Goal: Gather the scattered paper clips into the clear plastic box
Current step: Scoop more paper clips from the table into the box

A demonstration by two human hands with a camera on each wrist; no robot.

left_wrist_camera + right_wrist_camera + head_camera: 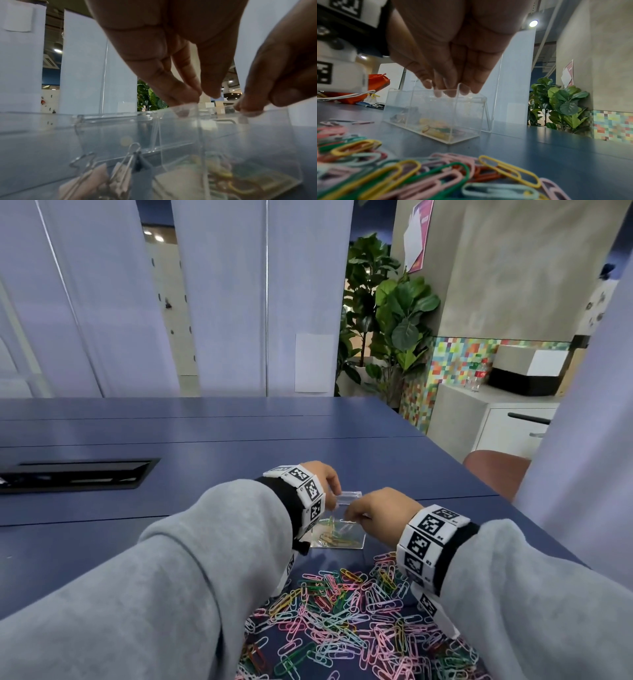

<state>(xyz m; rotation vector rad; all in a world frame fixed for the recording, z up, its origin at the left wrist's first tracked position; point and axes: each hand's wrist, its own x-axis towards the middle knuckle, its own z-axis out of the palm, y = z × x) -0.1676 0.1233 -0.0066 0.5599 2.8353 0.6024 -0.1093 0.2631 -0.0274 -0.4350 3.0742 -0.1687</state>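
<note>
Nearest me, a loose heap of pastel and bright plastic-coated wire paper clips (pixel 359 621) spreads over the matte dark blue tabletop (pixel 205 446), between my two grey fleece sleeves. Just beyond the heap stands the small clear rigid plastic box (pixel 346 530), square-cornered and split by see-through dividers. A few coloured clips already lie in one compartment; metal binder clips (pixel 96 174) with silver wire handles sit in the next one. My left hand (pixel 325 477) reaches over the box, fingertips (pixel 185 94) straight and resting at its rim. My right hand (pixel 380 508) hovers over the same rim, fingers (pixel 453 75) bunched and pointing down; I cannot tell whether they pinch a clip. Both wrists wear white bands printed with black square codes, unreadable as text. Left of the box, a black recessed cable tray (pixel 75 474) is set into the table. Farther behind stand pale translucent partition panels (pixel 239 302), a leafy green plant (pixel 387 313) and a multicoloured mosaic tile wall (pixel 452 357).
</note>
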